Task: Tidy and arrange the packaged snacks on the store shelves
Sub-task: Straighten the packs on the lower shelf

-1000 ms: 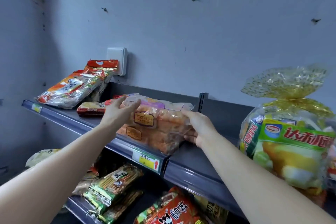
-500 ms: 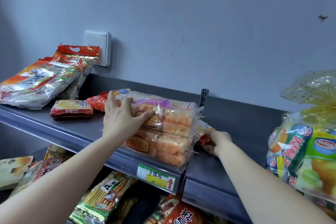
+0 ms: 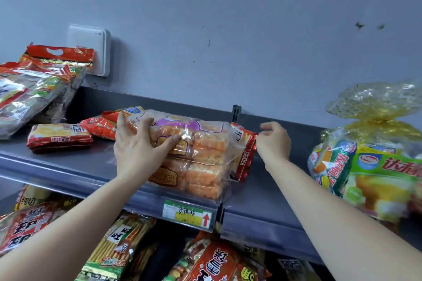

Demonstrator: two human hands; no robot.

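Note:
A clear bag of orange rice crackers (image 3: pixel 201 155) lies on the grey top shelf (image 3: pixel 68 162), overhanging its front edge. My left hand (image 3: pixel 139 146) presses flat on the bag's left end, fingers spread over it. A small red snack packet (image 3: pixel 245 155) stands on edge against the bag's right side. My right hand (image 3: pixel 272 141) pinches the top corner of that red packet with curled fingers. Another red packet (image 3: pixel 59 137) lies flat on the shelf to the left, and a further one (image 3: pixel 100 124) sits behind my left hand.
Large red and silver bags (image 3: pixel 38 89) lean at the far left under a white wall box (image 3: pixel 91 50). A big yellow-green bag (image 3: pixel 374 164) tied at the top fills the right end. A price tag (image 3: pixel 187 214) hangs on the rail. Lower shelf holds several packs (image 3: pixel 121 242).
The view has shifted left and closer. My right hand has lifted the red packet up on edge beside the cracker bag. My left hand stays on the bag.

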